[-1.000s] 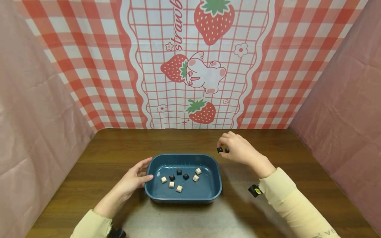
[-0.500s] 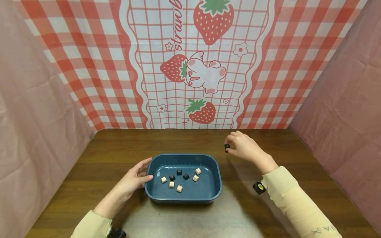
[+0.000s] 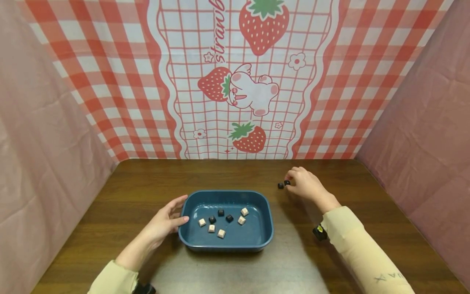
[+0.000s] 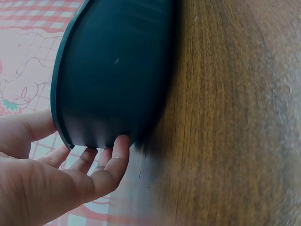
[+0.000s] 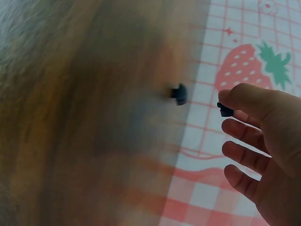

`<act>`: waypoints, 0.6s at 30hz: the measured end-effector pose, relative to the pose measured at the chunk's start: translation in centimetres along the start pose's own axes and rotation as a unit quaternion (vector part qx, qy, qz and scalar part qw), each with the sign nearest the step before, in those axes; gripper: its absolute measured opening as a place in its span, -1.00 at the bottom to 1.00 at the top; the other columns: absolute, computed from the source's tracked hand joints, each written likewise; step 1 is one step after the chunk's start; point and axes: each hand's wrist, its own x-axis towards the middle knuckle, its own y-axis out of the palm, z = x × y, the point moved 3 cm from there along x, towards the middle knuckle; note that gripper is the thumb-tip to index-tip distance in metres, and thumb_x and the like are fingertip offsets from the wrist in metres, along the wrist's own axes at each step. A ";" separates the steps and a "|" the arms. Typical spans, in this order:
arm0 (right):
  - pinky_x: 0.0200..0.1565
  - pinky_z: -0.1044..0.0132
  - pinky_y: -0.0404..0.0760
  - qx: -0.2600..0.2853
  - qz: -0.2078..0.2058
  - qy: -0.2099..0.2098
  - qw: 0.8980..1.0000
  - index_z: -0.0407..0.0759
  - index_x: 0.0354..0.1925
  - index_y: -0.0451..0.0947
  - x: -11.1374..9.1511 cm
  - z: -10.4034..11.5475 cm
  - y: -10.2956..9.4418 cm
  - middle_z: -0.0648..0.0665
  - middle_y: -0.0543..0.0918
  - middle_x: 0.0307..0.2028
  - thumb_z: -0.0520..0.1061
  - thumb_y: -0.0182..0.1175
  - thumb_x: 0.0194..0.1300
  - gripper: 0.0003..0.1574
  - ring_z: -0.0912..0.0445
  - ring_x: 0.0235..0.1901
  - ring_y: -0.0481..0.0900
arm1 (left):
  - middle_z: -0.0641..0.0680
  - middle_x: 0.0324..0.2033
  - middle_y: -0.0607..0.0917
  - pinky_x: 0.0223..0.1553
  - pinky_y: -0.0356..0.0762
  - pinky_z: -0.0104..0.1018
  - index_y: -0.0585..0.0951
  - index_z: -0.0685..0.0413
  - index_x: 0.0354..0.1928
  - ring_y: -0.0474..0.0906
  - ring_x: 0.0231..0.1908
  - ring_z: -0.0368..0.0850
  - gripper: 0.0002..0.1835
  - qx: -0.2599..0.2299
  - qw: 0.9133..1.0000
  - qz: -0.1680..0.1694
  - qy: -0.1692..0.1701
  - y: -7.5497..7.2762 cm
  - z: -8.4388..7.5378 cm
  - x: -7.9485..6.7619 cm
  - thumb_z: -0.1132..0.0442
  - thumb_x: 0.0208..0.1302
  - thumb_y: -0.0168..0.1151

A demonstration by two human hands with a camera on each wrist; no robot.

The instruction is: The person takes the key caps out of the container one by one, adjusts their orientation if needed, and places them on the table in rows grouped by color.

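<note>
The right hand [image 3: 306, 186] pinched a small black cube [image 3: 287, 183] at its fingertips, just beside another black cube [image 3: 280, 185] lying on the wooden table [image 3: 367, 196]; the left hand [image 3: 165, 222] rested relaxed fingers against the blue tray [image 3: 266, 228]

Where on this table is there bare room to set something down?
Bare wood lies between the tray and the near edge, behind the tray to the backdrop, and in the far-left corner. Crowded: the tray's floor with cubes, and around the right hand, two black cubes.
</note>
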 end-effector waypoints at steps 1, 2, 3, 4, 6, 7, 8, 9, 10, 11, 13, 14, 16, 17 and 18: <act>-0.36 0.09 0.47 0.001 -0.001 0.002 1.000 -0.09 -0.40 0.57 0.0 -0.2 0.2 -0.05 0.56 -0.36 -0.13 0.41 -0.06 -0.78 0.01 -0.31 0.46 | 0.34 0.29 0.25 -0.20 0.59 -0.10 0.14 0.10 0.42 0.37 0.16 0.23 -0.32 0.000 1.000 0.000 0.000 0.0 0.0 0.0 0.44 0.29 0.11; -0.36 0.09 0.47 0.002 -0.002 0.002 1.000 -0.09 -0.40 0.56 0.0 -0.5 0.5 -0.05 0.56 -0.36 -0.14 0.41 -0.06 -0.78 0.01 -0.32 0.46 | 0.33 0.29 0.25 -0.20 0.59 -0.10 0.14 0.09 0.42 0.37 0.16 0.24 -0.32 -0.001 1.000 -0.001 -0.001 0.0 0.0 0.0 0.44 0.29 0.11; -0.36 0.09 0.47 0.003 -0.002 0.004 1.000 -0.09 -0.40 0.56 -0.1 -0.7 0.7 -0.05 0.56 -0.37 -0.15 0.40 -0.06 -0.78 0.01 -0.32 0.47 | 0.33 0.29 0.25 -0.20 0.59 -0.10 0.14 0.09 0.42 0.37 0.16 0.24 -0.32 -0.001 1.000 -0.001 -0.001 0.0 0.0 0.0 0.44 0.29 0.11; -0.36 0.10 0.47 0.004 -0.003 0.006 1.000 -0.08 -0.41 0.56 0.0 -0.8 1.0 -0.05 0.56 -0.37 -0.15 0.40 -0.06 -0.79 0.01 -0.33 0.47 | 0.33 0.29 0.25 -0.19 0.59 -0.10 0.14 0.10 0.42 0.37 0.16 0.24 -0.32 -0.001 1.000 -0.001 -0.001 0.0 0.0 0.0 0.44 0.29 0.11; -0.35 0.10 0.48 0.006 -0.002 0.009 1.000 -0.09 -0.41 0.56 0.1 -1.1 1.5 -0.05 0.56 -0.38 -0.16 0.40 -0.05 -0.80 0.01 -0.32 0.48 | 0.32 0.28 0.27 -0.19 0.59 -0.10 0.16 0.08 0.41 0.38 0.15 0.23 -0.32 -0.002 1.000 -0.005 -0.004 -0.1 0.1 0.1 0.45 0.28 0.12; -0.35 0.10 0.48 0.006 -0.001 0.011 1.000 -0.09 -0.42 0.56 0.1 -1.2 1.7 -0.05 0.56 -0.38 -0.17 0.40 -0.05 -0.80 0.01 -0.32 0.48 | 0.32 0.28 0.27 -0.19 0.59 -0.10 0.17 0.07 0.41 0.38 0.15 0.22 -0.32 -0.003 1.000 -0.007 -0.006 -0.1 0.1 0.1 0.45 0.28 0.12; -0.34 0.09 0.49 0.006 0.000 0.013 1.000 -0.09 -0.42 0.56 0.1 -1.4 1.9 -0.05 0.56 -0.39 -0.17 0.40 -0.04 -0.80 0.01 -0.32 0.49 | 0.31 0.28 0.28 -0.19 0.59 -0.11 0.17 0.06 0.41 0.38 0.15 0.22 -0.32 -0.005 1.000 -0.007 -0.007 -0.1 0.2 0.2 0.45 0.27 0.12; -0.33 0.09 0.50 0.006 0.001 0.017 1.000 -0.09 -0.42 0.56 0.2 -1.5 2.1 -0.05 0.56 -0.39 -0.17 0.40 -0.04 -0.81 0.01 -0.32 0.49 | 0.31 0.28 0.28 -0.19 0.59 -0.11 0.18 0.05 0.40 0.39 0.14 0.21 -0.32 -0.005 1.000 -0.009 -0.007 -0.1 0.3 0.2 0.45 0.27 0.13; -0.33 0.09 0.50 0.005 0.003 0.020 1.000 -0.09 -0.41 0.57 0.2 -1.6 2.3 -0.05 0.56 -0.39 -0.17 0.40 -0.03 -0.81 0.00 -0.32 0.49 | 0.31 0.27 0.28 -0.19 0.59 -0.11 0.17 0.06 0.41 0.39 0.14 0.21 -0.32 -0.003 1.000 -0.007 -0.006 -0.1 0.3 0.2 0.44 0.27 0.13; -0.33 0.09 0.50 0.004 0.007 0.024 1.000 -0.10 -0.40 0.57 0.2 -1.7 2.4 -0.05 0.56 -0.39 -0.17 0.40 -0.03 -0.81 0.00 -0.32 0.50 | 0.32 0.27 0.28 -0.19 0.59 -0.11 0.17 0.06 0.41 0.40 0.13 0.20 -0.32 0.000 1.000 -0.007 -0.004 -0.2 0.4 0.2 0.43 0.27 0.14; -0.32 0.08 0.51 0.001 0.014 0.033 0.999 -0.11 -0.39 0.58 0.2 -2.0 2.7 -0.06 0.55 -0.39 -0.17 0.40 -0.01 -0.82 0.00 -0.32 0.50 | 0.32 0.27 0.27 -0.19 0.60 -0.11 0.16 0.08 0.41 0.41 0.13 0.18 -0.31 0.003 1.000 -0.006 -0.002 -0.2 0.4 0.2 0.42 0.27 0.15; -0.32 0.07 0.51 0.000 0.018 0.038 0.999 -0.12 -0.38 0.58 0.2 -2.1 2.8 -0.06 0.55 -0.39 -0.17 0.39 -0.01 -0.82 -0.01 -0.32 0.50 | 0.32 0.28 0.27 -0.19 0.59 -0.12 0.16 0.08 0.41 0.41 0.13 0.18 -0.31 0.005 1.000 -0.004 -0.001 -0.2 0.4 0.3 0.42 0.27 0.15; -0.32 0.06 0.51 -0.003 0.029 0.045 0.999 -0.13 -0.37 0.58 0.2 -2.4 3.0 -0.07 0.55 -0.38 -0.16 0.39 0.01 -0.81 -0.01 -0.32 0.50 | 0.31 0.28 0.27 -0.19 0.59 -0.12 0.15 0.08 0.41 0.41 0.12 0.17 -0.31 0.006 1.000 -0.002 -0.001 -0.2 0.4 0.2 0.41 0.27 0.15; -0.32 0.05 0.51 -0.003 0.032 0.048 0.998 -0.14 -0.36 0.58 0.2 -2.5 3.0 -0.08 0.55 -0.38 -0.16 0.38 0.01 -0.81 -0.01 -0.32 0.50 | 0.31 0.28 0.27 -0.19 0.59 -0.12 0.16 0.07 0.41 0.41 0.13 0.17 -0.31 0.005 1.000 -0.002 -0.002 -0.2 0.4 0.2 0.42 0.27 0.15; -0.32 0.04 0.51 -0.002 0.036 0.049 0.998 -0.15 -0.36 0.59 0.2 -2.6 3.1 -0.08 0.54 -0.38 -0.16 0.38 0.02 -0.81 -0.02 -0.32 0.50 | 0.31 0.28 0.27 -0.19 0.59 -0.11 0.16 0.07 0.41 0.40 0.13 0.18 -0.31 0.003 1.000 -0.003 -0.002 -0.2 0.3 0.2 0.42 0.27 0.15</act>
